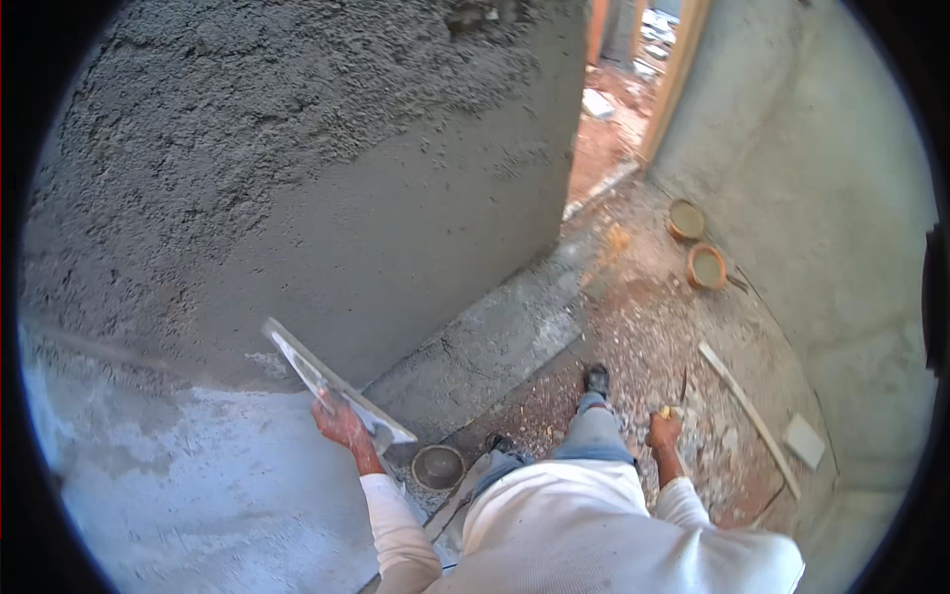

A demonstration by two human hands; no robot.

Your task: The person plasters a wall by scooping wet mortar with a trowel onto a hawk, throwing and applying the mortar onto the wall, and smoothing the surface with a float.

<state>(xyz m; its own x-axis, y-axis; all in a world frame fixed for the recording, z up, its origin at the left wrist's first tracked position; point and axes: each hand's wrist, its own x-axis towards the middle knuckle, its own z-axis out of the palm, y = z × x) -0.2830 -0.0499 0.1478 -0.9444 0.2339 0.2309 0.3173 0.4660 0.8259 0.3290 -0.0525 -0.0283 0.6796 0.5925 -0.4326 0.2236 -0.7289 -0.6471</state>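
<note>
My left hand (pixel 339 420) is closed round the handle of a long, pale plastering float (pixel 327 376), held out at a slant beside the wet grey wall (pixel 386 238). The lower part of that wall is smooth, while its upper left is rough and lumpy. My right hand (pixel 664 430) hangs by my right leg, closed on a trowel (pixel 684 384) with a yellowish handle. Its thin blade points away from me and shows nearly edge-on. A round bucket (pixel 437 467) stands below the float, near my left foot.
A board smeared with mortar (pixel 475 346) lies along the wall's foot. Two orange-rimmed buckets (pixel 707 267) stand by the right wall (pixel 821 238). A wooden strip (pixel 749 419) and a white block (pixel 804 441) lie on the rubble-strewn floor. The doorway (pixel 618 119) opens at the back.
</note>
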